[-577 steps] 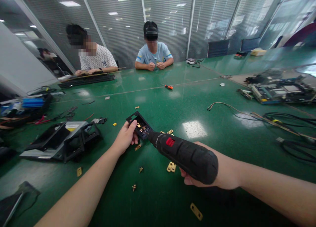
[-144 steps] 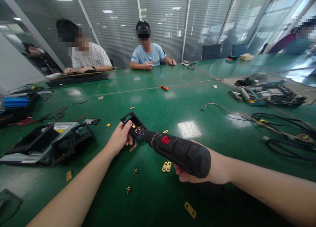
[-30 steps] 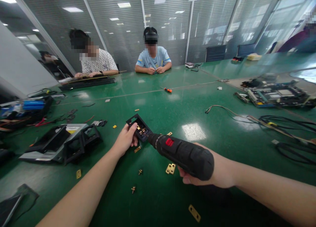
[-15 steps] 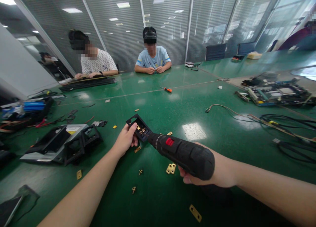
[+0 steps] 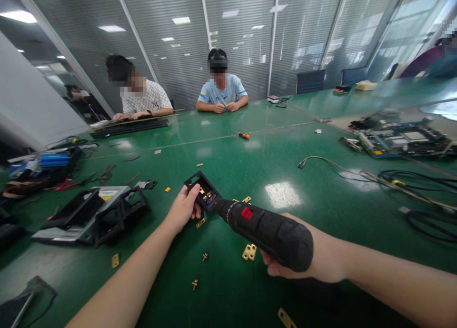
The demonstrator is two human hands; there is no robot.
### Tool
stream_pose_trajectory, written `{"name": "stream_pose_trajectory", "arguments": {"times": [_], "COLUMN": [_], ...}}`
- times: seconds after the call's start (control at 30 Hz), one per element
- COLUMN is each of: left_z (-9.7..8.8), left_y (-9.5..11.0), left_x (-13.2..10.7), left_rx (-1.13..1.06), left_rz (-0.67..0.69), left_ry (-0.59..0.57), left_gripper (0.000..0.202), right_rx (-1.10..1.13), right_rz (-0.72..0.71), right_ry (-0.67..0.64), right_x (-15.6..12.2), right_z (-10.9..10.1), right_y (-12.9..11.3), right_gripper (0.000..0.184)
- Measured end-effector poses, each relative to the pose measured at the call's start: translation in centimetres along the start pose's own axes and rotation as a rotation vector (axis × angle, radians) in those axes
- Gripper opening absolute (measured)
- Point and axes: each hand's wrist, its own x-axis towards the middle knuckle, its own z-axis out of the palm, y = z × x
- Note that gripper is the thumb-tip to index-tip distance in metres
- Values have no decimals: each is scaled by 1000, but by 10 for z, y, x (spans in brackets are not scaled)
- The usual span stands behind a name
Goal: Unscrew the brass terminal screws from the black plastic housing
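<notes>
My right hand [image 5: 285, 261] is wrapped round the grip of a black cordless drill [image 5: 264, 230] with a red switch on top. The drill's nose points left, at the near right edge of a small black plastic housing [image 5: 209, 203]. The bit is hidden, so I cannot tell whether it touches. My left hand [image 5: 185, 206] holds that housing by its left side, thumb over the rim. Brass-coloured parts [image 5: 207, 194] lie inside it. Around the hands are brass plates with holes [image 5: 249, 252], another brass plate [image 5: 200, 223] and small screws [image 5: 204, 257].
Black frames and metal brackets [image 5: 89, 213] lie at left, beside a blue-topped bundle [image 5: 53, 160]. An orange screwdriver [image 5: 243, 135] lies farther back. Cables [image 5: 410, 185] and a circuit board [image 5: 407, 137] occupy the right. Two people [image 5: 222, 90] work across the green table [image 5: 171, 147].
The whole scene sits slightly lower in the picture, as the head view has tilted. Both hands keep their holds, and the drill stays against or near the housing's edge.
</notes>
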Motion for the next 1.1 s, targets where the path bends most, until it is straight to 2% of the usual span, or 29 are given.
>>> {"name": "stream_pose_trajectory", "arguments": {"times": [0.13,0.37,0.53,0.8,1.1], "left_z": [1,2,2,0,-2], "left_y": [2,6,6,0,-4], "left_x": [-1,-3,-3,0,2], "left_rx": [4,-1,-6,13,16], "left_rz": [-2,-2,-1,2,6], "left_ry": [-1,1,2,-1,-12], "left_gripper": [48,46,47,47,47], "right_rx": [40,-30,0,-64,-28], "right_rz": [-20,-2,-24,-15,-46], "right_ry": [-19,-22,-24,-21,-12], "right_x": [0,1,0,1,1], "right_z": [1,-1,0,-1,0], "right_y": [1,3,-1,2,3], "right_gripper": [23,26,21,23,22]}}
